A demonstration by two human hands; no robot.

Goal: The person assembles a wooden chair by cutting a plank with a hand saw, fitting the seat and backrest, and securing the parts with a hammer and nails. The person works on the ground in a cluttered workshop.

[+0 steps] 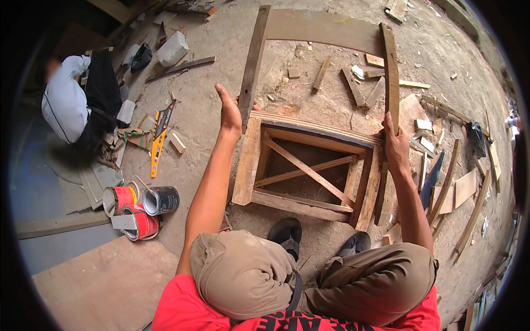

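Observation:
A wooden chair frame (301,206) stands on the floor in front of my knees. Its seat opening is bare, with two crossed slats (310,170) inside. Two back posts rise beyond it, joined at the far end by a wide board (324,28). My left hand (231,113) is at the left post (255,63), fingers curled behind it and thumb sticking up off the wood. Around the right post (391,77), low down near the seat corner, my right hand (396,142) is closed; some of its fingers are hidden behind the wood.
To the left lie a yellow-and-black handsaw (160,138) and several paint cans (161,200). Wood offcuts (466,187) litter the floor on the right and beyond the chair. A person in a white top (66,102) crouches at far left. A pale block (173,48) lies farther off.

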